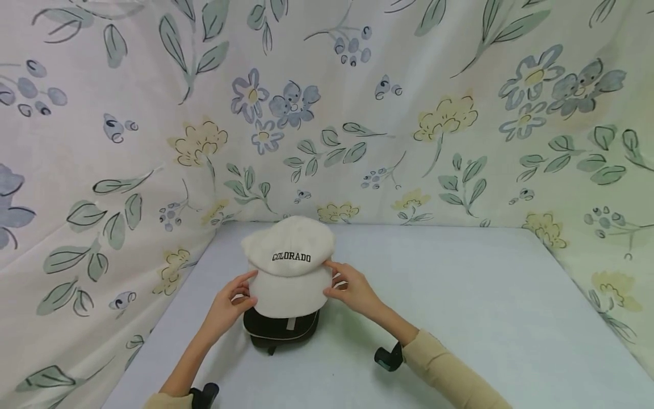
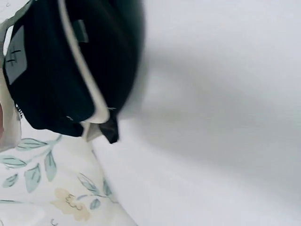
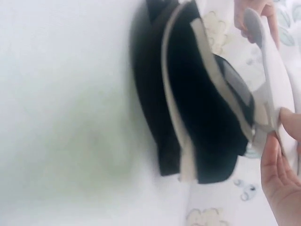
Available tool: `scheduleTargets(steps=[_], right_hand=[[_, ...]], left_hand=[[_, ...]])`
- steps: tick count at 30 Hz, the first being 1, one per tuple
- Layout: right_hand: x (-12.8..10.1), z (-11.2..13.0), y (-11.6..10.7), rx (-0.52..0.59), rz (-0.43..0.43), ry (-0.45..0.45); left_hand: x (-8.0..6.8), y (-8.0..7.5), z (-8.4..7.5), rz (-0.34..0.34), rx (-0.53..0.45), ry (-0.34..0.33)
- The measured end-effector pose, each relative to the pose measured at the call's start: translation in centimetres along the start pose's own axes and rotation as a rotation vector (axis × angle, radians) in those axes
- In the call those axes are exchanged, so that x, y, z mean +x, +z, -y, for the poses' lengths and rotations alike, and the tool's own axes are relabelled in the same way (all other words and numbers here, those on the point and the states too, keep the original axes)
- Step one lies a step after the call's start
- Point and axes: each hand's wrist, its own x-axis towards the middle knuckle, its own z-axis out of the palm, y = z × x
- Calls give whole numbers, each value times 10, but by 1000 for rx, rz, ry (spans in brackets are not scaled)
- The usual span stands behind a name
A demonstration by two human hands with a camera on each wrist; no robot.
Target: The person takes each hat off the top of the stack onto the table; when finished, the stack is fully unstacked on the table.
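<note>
A white cap (image 1: 293, 289) with COLORADO lettered on its front is held by its brim, tilted so the front faces me. My left hand (image 1: 230, 301) pinches the brim's left side between thumb and fingers. At the opposite side, my right hand (image 1: 355, 289) grips the brim the same way; the right wrist view shows its thumb and fingers on either face of the brim. Dark caps (image 3: 207, 113) with pale trim lie stacked just below the white one, and I cannot tell how many. From the head camera, only their dark brims (image 1: 281, 329) show.
A white table (image 1: 449, 307) lies under the caps. Floral fabric (image 1: 378, 113) hangs behind it and along both sides. A black wrist device (image 1: 389, 358) sits on the right wrist, and another (image 1: 205, 395) on the left.
</note>
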Motion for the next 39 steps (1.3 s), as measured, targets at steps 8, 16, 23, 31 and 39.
scheduleTargets(steps=[8,16,23,31,39], right_hand=[[4,9,-30,-31,-79,-14],[-5,36,-72,-64,-168,4],[-19,37,-104,-102,-203,60],[-33,-7,-152,-129,-201,114],[-58,-22,-207,-260,-195,179]], left_hand=[[25,9,-25,12,14,40],[65,36,-44,80,56,136],[80,67,-78,123,16,158],[109,118,-79,127,-23,166],[136,179,-85,171,-3,241]])
